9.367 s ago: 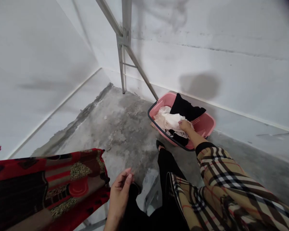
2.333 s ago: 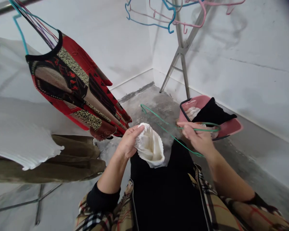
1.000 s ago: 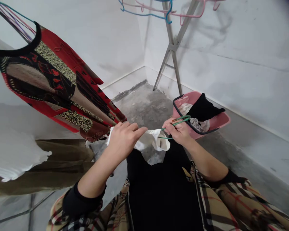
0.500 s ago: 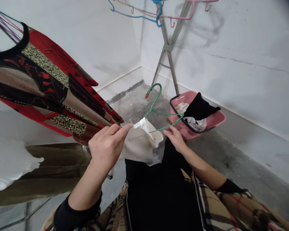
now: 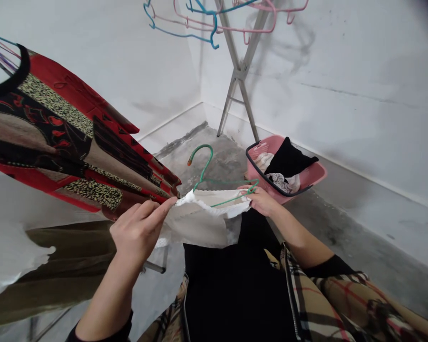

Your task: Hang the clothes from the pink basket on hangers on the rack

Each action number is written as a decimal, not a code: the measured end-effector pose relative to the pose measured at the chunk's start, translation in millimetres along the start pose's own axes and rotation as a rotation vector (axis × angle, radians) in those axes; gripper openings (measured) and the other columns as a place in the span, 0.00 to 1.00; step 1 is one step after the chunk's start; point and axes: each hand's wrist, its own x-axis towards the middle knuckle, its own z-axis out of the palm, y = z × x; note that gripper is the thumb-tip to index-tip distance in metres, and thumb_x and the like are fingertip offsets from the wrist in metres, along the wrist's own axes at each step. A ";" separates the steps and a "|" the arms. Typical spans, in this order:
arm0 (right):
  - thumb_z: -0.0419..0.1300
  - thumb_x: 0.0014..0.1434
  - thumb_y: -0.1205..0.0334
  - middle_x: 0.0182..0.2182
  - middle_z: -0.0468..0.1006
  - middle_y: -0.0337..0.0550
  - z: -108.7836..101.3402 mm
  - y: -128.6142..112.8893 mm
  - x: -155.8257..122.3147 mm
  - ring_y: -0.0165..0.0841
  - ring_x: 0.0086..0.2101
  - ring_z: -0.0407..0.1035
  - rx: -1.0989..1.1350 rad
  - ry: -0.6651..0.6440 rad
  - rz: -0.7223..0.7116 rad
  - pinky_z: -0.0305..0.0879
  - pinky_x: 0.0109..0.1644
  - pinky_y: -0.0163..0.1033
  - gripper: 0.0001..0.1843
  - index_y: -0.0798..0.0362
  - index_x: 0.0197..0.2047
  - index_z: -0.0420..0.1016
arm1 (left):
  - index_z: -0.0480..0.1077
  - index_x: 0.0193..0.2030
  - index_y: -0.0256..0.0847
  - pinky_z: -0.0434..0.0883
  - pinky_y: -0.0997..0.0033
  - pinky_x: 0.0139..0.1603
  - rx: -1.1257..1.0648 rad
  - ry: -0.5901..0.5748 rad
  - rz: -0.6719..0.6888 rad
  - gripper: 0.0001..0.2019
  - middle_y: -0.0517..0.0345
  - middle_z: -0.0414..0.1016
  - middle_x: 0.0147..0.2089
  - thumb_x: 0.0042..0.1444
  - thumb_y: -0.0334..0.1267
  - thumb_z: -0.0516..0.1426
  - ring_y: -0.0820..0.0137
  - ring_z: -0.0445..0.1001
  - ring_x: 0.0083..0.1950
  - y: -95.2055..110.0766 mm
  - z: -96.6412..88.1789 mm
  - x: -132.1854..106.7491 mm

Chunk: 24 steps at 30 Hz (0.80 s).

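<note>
A thin, sheer white garment is stretched between my two hands over my lap. My left hand is closed, pinching the left end of its edge between thumb and forefinger. On the other side, my right hand grips the garment's right edge beside the end of a green hanger. The hanger's lower bar passes inside the garment's opening, while its hook stands out above, pointing left. Part of the hanger is hidden by the cloth.
A pink basket holding black and white clothes stands on the floor at right. Behind it is a metal rack with blue and pink hangers above. A red patterned garment hangs close on my left.
My left hand has moved left and my right hand has taken hold of the garment's right edge. The garment's opening is now pulled wide along the hanger.
</note>
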 end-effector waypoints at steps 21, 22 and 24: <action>0.59 0.60 0.54 0.48 0.74 0.48 -4.5 -85.1 -49.3 0.34 0.44 0.70 -0.940 -0.165 -0.667 0.68 0.47 0.40 0.22 0.50 0.56 0.74 | 0.79 0.47 0.51 0.62 0.78 0.28 -0.194 -0.064 -0.219 0.12 0.62 0.76 0.29 0.63 0.36 0.56 0.76 0.72 0.29 6.6 37.7 -33.1; 0.60 0.60 0.53 0.50 0.73 0.49 -7.6 -90.0 -48.0 0.37 0.49 0.69 -1.023 -0.099 -0.759 0.66 0.52 0.43 0.21 0.49 0.56 0.74 | 0.79 0.46 0.50 0.63 0.79 0.28 -0.256 -0.060 -0.272 0.11 0.62 0.75 0.29 0.63 0.37 0.56 0.76 0.72 0.29 5.6 39.2 -32.9; 0.61 0.60 0.52 0.50 0.74 0.48 -13.2 -98.4 -45.1 0.41 0.52 0.67 -1.168 -0.093 -0.819 0.62 0.57 0.47 0.19 0.48 0.53 0.76 | 0.80 0.45 0.47 0.64 0.80 0.29 -0.374 -0.056 -0.361 0.11 0.62 0.74 0.28 0.63 0.38 0.55 0.77 0.71 0.29 4.3 40.8 -30.4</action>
